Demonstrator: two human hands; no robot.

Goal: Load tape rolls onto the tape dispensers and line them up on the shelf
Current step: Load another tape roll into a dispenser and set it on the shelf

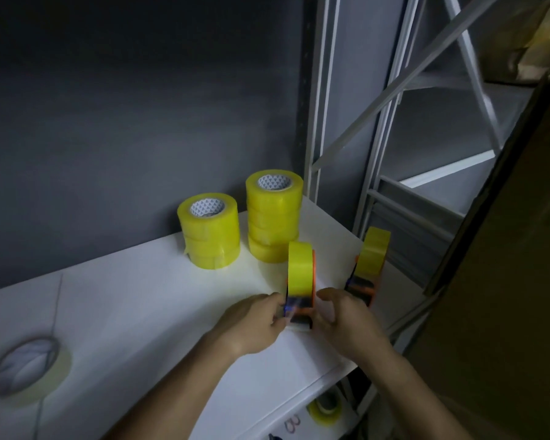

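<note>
On a white shelf (159, 300), just in front of two yellow tape stacks (273, 217), both hands (251, 325) pinch a loaded orange dispenser (300, 287), likely light, rigid, best held by its frame.

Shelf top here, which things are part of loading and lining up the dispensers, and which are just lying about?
Part of the job:
near dispenser, between left hand and right hand
far dispenser
short stack of rolls
tall stack of rolls

Lying about:
pale flat roll
cardboard
</note>
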